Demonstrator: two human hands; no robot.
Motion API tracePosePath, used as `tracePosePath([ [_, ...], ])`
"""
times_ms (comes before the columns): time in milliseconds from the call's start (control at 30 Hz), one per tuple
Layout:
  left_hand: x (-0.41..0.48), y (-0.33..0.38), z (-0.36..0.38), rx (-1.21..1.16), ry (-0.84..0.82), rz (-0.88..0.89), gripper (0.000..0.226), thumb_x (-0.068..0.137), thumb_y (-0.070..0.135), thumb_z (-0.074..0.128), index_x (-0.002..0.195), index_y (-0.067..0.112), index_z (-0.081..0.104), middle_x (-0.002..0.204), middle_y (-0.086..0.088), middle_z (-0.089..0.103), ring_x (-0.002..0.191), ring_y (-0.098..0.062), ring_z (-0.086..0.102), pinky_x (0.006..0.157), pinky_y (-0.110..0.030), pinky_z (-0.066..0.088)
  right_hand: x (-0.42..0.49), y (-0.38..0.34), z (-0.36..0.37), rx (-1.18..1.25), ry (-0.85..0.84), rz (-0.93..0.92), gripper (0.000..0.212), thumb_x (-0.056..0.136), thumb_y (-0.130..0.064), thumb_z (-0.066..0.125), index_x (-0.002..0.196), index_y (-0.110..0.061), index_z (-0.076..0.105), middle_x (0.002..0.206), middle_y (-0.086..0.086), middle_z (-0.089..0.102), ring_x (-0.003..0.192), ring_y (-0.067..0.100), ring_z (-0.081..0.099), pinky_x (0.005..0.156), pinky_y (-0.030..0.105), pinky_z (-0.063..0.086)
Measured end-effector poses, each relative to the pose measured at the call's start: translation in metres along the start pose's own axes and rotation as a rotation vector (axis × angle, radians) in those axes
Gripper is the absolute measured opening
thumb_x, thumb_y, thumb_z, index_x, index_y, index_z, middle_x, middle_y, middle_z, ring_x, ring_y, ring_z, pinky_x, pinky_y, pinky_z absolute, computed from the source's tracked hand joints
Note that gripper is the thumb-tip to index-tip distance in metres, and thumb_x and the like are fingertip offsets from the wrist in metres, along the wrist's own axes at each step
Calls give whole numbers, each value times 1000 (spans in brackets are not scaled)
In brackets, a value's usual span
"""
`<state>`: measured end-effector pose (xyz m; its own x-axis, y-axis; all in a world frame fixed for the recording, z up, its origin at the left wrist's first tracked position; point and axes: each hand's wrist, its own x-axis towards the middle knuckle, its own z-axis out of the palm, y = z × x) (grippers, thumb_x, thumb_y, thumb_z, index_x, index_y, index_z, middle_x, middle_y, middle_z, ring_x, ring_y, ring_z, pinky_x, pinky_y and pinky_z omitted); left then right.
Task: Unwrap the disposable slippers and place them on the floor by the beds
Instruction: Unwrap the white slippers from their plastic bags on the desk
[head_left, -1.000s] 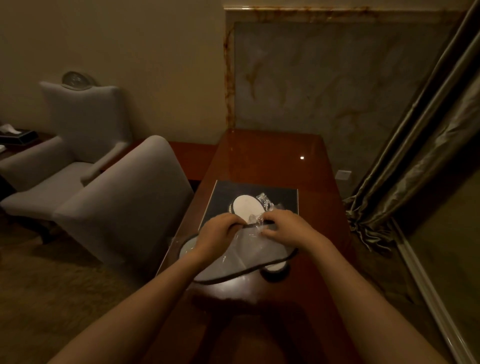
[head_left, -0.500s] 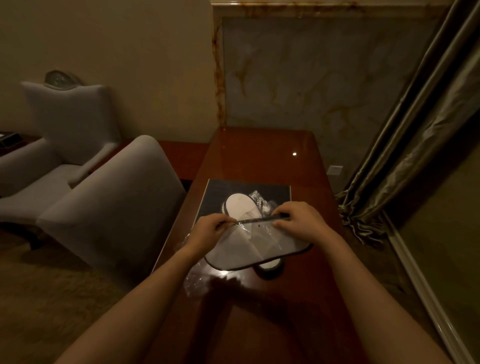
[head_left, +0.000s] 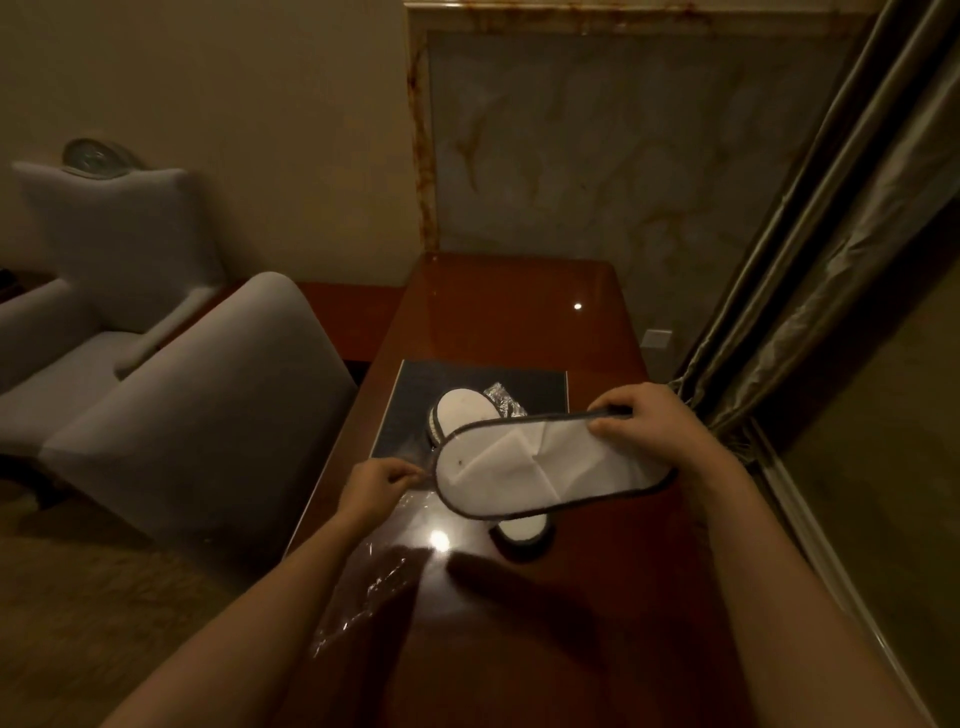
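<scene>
White fabric with a thin dark grey binding makes up the slipper (head_left: 550, 475) you hold flat above the wooden table (head_left: 519, 312). Its long side runs left to right, and folded creases show across its pale face. Your right hand (head_left: 641, 434) grips its right end: the fingers curl over the far edge and the thumb presses on the near face. Your left hand (head_left: 376, 486) is low at the slipper's left tip, with thumb and fingertips drawn narrow to pinch the clear plastic wrapper (head_left: 371, 584). The wrapper trails from that pinch toward you and lies flat and shiny on the tabletop. The slipper in your right hand looks to be outside it. A second slipper (head_left: 462, 415), white with the same dark rim, lies on the table under the raised one. Its far end rests on a dark rectangular mat (head_left: 540, 387), and a rounded end (head_left: 522, 530) pokes out below the raised slipper, probably the same slipper's near end. A crumpled bit of clear plastic (head_left: 501, 400) sits on the mat just beside that far end. A grey upholstered chair (head_left: 208, 405) stands against the table's left side, with a grey armchair (head_left: 104, 234) beyond it. A marbled wall panel (head_left: 623, 156) stands behind the table, and heavy curtains (head_left: 831, 260) hang to your right.
</scene>
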<state>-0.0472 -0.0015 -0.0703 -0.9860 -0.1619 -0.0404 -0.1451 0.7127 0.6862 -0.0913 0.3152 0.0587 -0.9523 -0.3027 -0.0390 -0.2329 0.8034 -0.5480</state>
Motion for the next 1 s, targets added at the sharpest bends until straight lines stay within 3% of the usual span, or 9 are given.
tracePosePath([
  [133,-5,-20,2,169,-42,-134,15,82,16,66,93,17,77,101,-3,76,92,-16,68,83,-28,51,-1,14,-12,238,152,5,6,82,-24,64,87,-24,67,82,-8,62,81,12,58,66,28,43],
  [233,-9,-13,14,206,-94,-111,18,82,16,65,94,21,77,101,1,76,93,-13,68,85,-28,52,12,16,3,250,209,71,13,82,-26,64,92,-19,68,86,-3,61,84,15,56,71,31,41],
  [367,-8,3,32,443,-119,-13,29,84,17,62,110,27,70,112,4,71,104,-13,64,91,-27,47,27,20,33,380,281,228,24,83,-27,64,101,-13,68,90,-2,58,87,17,53,74,33,41],
  [533,-2,15,43,563,-267,-42,40,81,17,60,120,25,61,123,-1,64,120,-21,52,99,-32,41,36,34,54,599,369,375,15,83,-26,63,94,-16,66,82,-5,60,72,10,52,69,33,44],
  [633,5,31,51,332,-216,-154,39,78,10,53,114,20,67,117,-4,68,113,-23,58,98,-34,46,38,41,62,664,414,418,12,84,-27,61,89,-16,65,82,-1,62,79,20,57,68,34,46],
  [767,19,55,64,-39,-129,-353,16,83,13,55,73,14,67,80,-11,64,81,-25,60,74,-29,48,42,49,73,764,452,514,21,85,-26,61,97,-9,66,87,4,64,86,25,60,74,38,50],
  [867,30,63,80,-287,-86,-546,23,84,14,60,98,-3,66,89,-18,64,82,-31,61,59,-26,49,45,57,80,818,450,568,22,85,-23,61,98,-6,67,85,6,64,86,26,61,75,38,50],
  [967,36,63,92,-432,-49,-703,39,81,9,64,115,-8,56,110,-24,65,100,-36,63,81,-41,56,45,64,88,835,443,600,22,86,-22,61,100,-6,67,93,11,66,89,29,62,78,40,51],
  [1000,38,65,95,-444,-39,-740,44,80,9,65,118,-8,52,114,-25,64,99,-37,64,82,-43,55,45,66,90,836,443,606,21,86,-22,61,99,-6,67,93,11,66,88,29,62,78,41,52],
])
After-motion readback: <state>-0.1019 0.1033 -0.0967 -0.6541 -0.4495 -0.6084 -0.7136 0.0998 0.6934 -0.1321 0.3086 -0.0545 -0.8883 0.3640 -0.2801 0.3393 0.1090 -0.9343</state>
